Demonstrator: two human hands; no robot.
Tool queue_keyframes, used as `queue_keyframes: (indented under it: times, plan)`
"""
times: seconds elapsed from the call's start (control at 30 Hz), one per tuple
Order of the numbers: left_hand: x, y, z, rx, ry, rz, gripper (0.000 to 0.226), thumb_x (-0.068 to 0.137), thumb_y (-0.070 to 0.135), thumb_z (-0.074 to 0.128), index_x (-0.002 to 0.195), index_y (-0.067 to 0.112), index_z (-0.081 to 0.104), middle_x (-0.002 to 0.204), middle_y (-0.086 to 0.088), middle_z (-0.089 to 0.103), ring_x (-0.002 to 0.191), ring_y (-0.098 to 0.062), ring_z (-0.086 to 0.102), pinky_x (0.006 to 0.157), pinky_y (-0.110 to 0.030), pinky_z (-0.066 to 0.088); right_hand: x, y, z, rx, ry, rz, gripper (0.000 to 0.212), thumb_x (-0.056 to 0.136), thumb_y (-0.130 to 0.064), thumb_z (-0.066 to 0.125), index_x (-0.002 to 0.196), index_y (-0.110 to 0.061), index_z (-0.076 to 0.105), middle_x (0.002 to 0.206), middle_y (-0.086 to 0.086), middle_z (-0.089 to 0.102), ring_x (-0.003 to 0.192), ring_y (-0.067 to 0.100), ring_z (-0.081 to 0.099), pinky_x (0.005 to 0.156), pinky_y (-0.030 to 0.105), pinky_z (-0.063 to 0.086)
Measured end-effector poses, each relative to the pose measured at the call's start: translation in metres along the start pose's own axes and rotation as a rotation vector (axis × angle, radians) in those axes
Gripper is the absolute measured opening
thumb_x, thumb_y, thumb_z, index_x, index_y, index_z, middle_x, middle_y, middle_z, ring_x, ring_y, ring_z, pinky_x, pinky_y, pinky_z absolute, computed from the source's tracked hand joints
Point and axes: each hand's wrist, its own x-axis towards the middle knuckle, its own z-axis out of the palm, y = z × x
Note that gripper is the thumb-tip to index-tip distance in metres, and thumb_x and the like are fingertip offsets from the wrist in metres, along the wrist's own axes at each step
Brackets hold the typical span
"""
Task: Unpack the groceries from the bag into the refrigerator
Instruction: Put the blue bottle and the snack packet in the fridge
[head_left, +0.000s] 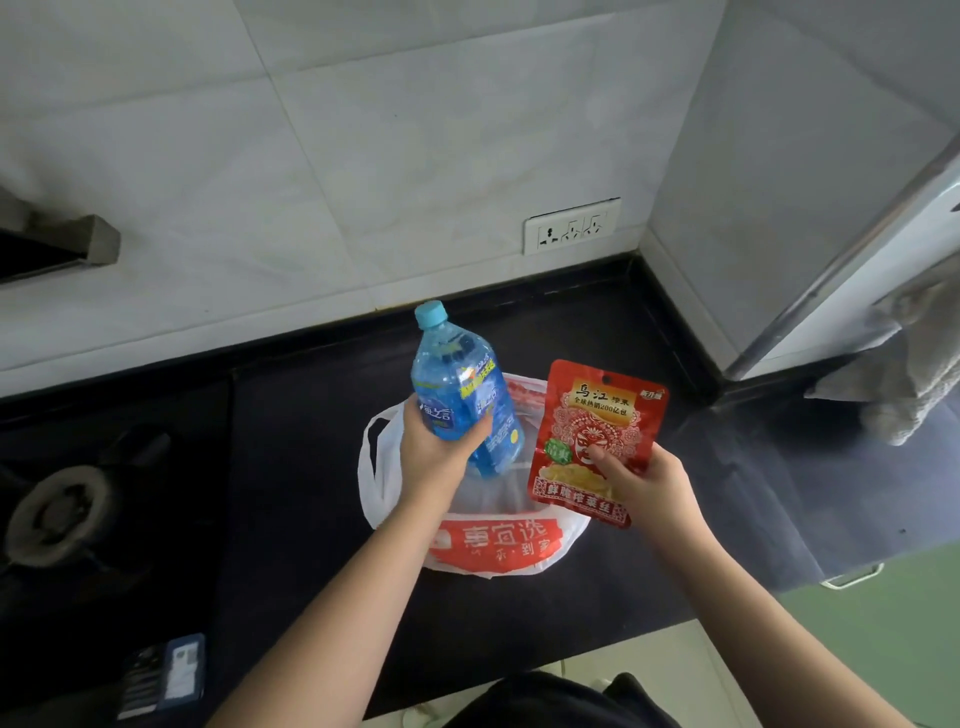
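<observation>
Above the plastic bag (493, 540) mid-countertop, the left hand (436, 457) grips the full blue bottle (460, 389), probably heavy and slick; the right hand (644, 483) pinches a light, floppy red pickle pouch (597, 431).

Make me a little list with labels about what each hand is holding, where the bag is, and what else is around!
left hand: grips a blue bottle with a light blue cap, tilted, above the bag
right hand: pinches a red snack packet by its lower edge
bag: white and red plastic, open, resting on the black counter
left side: gas burner
wall: white socket
right side: grey cloth hanging
</observation>
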Motion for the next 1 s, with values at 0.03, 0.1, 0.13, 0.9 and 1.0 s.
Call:
queue_keyframes:
  times: [0.03, 0.1, 0.13, 0.9, 1.0]
  plan:
    - [-0.002, 0.008, -0.007, -0.067, -0.023, -0.024, 0.068, 0.070, 0.020, 0.086, 0.126, 0.022, 0.047, 0.117, 0.009, 0.064, 0.105, -0.005, 0.065, 0.079, -0.024, 0.055, -0.001, -0.002, 0.000, -0.004, -0.006, -0.007, 0.014, 0.085, -0.030, 0.069, 0.098, -0.027, 0.065, 0.093, -0.011, 0.074, 0.078, 0.009, 0.073, 0.068, 0.027, 0.058]
    - [-0.003, 0.020, -0.023, -0.175, -0.090, -0.072, 0.064, 0.070, 0.020, 0.084, 0.124, 0.021, 0.050, 0.118, 0.003, 0.066, 0.107, -0.012, 0.066, 0.081, -0.030, 0.056, -0.002, -0.005, -0.001, -0.023, -0.020, -0.014, 0.016, 0.085, -0.032, 0.069, 0.100, -0.027, 0.065, 0.095, -0.009, 0.074, 0.080, 0.010, 0.073, 0.073, 0.033, 0.060]
    - [-0.004, 0.026, -0.033, -0.220, -0.134, -0.085, 0.060, 0.071, 0.020, 0.080, 0.123, 0.020, 0.052, 0.119, 0.000, 0.067, 0.109, -0.017, 0.066, 0.082, -0.033, 0.056, -0.003, -0.006, -0.001, -0.033, -0.027, -0.016, 0.017, 0.084, -0.032, 0.069, 0.100, -0.027, 0.065, 0.096, -0.008, 0.074, 0.080, 0.010, 0.073, 0.074, 0.034, 0.060]
    - [-0.104, 0.043, -0.228, -0.614, -0.279, -0.166, 0.064, 0.053, 0.053, 0.088, 0.108, 0.022, 0.074, 0.111, -0.008, 0.071, 0.099, -0.025, 0.069, 0.075, -0.039, 0.058, -0.079, -0.046, 0.111, 0.127, -0.305, 0.037, 0.050, 0.077, -0.036, 0.076, 0.120, -0.020, 0.058, 0.105, 0.005, 0.074, 0.093, 0.029, 0.072, 0.088, 0.054, 0.054]
    - [-0.119, 0.043, -0.256, -0.683, -0.290, -0.125, 0.067, 0.054, 0.055, 0.087, 0.110, 0.020, 0.073, 0.110, -0.008, 0.071, 0.099, -0.024, 0.068, 0.078, -0.039, 0.057, -0.101, -0.045, 0.143, 0.138, -0.345, 0.046, 0.036, 0.084, -0.027, 0.071, 0.116, -0.019, 0.058, 0.102, 0.005, 0.075, 0.091, 0.029, 0.073, 0.084, 0.051, 0.056]
